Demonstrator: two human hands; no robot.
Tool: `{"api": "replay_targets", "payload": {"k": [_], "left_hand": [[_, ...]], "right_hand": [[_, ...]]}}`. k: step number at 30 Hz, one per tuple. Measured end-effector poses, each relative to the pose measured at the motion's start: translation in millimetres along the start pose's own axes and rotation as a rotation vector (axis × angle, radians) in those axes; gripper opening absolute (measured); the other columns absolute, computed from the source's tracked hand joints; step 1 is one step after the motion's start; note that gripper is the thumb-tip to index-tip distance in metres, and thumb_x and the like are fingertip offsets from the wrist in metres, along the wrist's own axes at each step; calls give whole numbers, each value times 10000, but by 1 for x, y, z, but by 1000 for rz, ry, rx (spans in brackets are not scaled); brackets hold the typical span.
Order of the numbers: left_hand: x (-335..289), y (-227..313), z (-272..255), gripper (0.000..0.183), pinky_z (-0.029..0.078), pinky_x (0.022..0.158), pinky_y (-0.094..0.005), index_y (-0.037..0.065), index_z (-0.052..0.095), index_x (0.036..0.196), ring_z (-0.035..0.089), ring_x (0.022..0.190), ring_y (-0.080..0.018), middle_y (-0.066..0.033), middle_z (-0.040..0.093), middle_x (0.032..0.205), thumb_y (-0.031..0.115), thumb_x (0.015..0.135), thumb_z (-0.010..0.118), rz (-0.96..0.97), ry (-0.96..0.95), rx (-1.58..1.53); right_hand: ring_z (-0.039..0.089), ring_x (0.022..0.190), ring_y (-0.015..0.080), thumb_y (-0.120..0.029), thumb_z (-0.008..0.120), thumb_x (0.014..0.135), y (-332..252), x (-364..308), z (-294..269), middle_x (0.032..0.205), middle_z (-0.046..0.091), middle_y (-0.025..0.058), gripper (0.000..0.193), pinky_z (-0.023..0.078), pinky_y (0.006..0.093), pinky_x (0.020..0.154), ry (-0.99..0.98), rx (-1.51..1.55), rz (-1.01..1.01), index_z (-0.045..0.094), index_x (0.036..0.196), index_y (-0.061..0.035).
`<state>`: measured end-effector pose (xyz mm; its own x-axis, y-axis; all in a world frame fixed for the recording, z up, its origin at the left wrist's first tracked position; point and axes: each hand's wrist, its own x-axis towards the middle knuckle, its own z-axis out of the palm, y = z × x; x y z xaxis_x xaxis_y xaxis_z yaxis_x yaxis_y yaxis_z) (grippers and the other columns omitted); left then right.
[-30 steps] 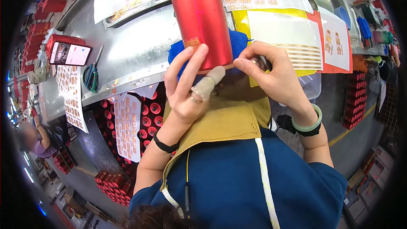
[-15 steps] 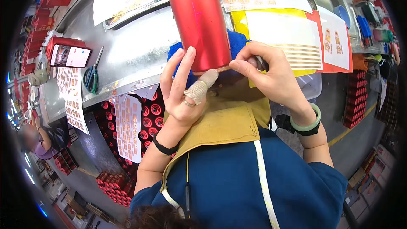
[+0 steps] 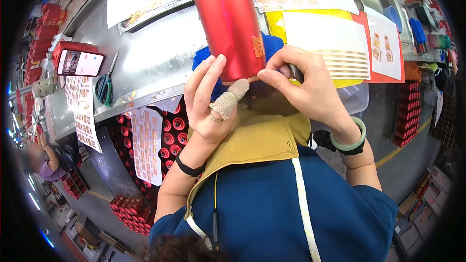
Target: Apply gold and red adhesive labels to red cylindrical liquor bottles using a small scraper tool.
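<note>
A red metal canister (image 3: 228, 26) lies on a blue cloth (image 3: 273, 46) with its base end toward me. A gold patterned sticker (image 3: 258, 46) shows on its right side, and a thin gold strip (image 3: 253, 79) runs along its base rim. My left hand (image 3: 208, 99) grips the base end, two fingers along the side and the thumb, in a beige fabric finger cover (image 3: 233, 95), against the rim. My right hand (image 3: 303, 77) is closed, thumb and forefinger pinched at the strip's right end. A dark metallic thing (image 3: 296, 73) shows partly within its curled fingers; its kind is hidden.
Sticker sheets (image 3: 325, 39) lie right of the canister on a yellow sheet (image 3: 275, 25). Scissors (image 3: 104, 87) and a phone (image 3: 80, 63) are at the left on the metal table (image 3: 145, 53). Several red canisters (image 3: 170, 138) stand below the table edge. Another person (image 3: 48, 160) is at far left.
The canister has turned, bringing the gold patterned sticker into view on its right side. My right fingertips have shifted slightly left along the base rim; my left hand has barely moved.
</note>
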<state>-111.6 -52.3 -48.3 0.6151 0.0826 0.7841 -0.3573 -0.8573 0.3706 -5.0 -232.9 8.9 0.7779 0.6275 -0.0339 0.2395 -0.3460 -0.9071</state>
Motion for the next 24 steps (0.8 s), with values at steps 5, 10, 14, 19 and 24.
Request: {"api": "replay_targets", "payload": {"k": [5,10,14,19,24], "left_hand": [[11,2,0,433,558,955,-436,-46,711,1145,666,1155,-349,-155,725,1181,-28,740,862,-19,-81,-29],[-4,-2,8,436,588,945,-403,-62,705,1164,663,1170,-343,-188,704,1213,-77,751,846,-123,74,-137],[-3,-4,6,437,580,965,-391,-61,690,1179,663,1170,-351,-197,703,1224,-85,767,833,-84,44,-121],[-1,-2,5,351,572,948,-426,-44,696,1122,666,1155,-387,-191,717,1215,-84,791,804,-65,17,-76],[1,3,3,342,545,961,-455,-32,698,1118,655,1161,-392,-176,711,1231,-55,789,791,-79,-41,-6]], "right_hand": [[581,625,210,-169,806,882,0,2,-3,752,657,122,210,471,339,609,21,-30,-50,706,889,16],[584,681,188,-196,809,882,4,0,-12,775,644,85,242,475,347,655,82,-70,53,694,872,17],[600,788,217,-206,732,952,16,-7,-7,906,612,107,259,498,316,781,244,39,-68,657,1064,14],[664,908,240,-50,618,1000,12,-11,-8,972,664,125,112,514,344,841,141,206,-40,640,1074,32],[672,898,314,-45,658,961,4,-10,-2,939,676,162,118,522,363,821,116,-18,-138,628,1048,30]]}}
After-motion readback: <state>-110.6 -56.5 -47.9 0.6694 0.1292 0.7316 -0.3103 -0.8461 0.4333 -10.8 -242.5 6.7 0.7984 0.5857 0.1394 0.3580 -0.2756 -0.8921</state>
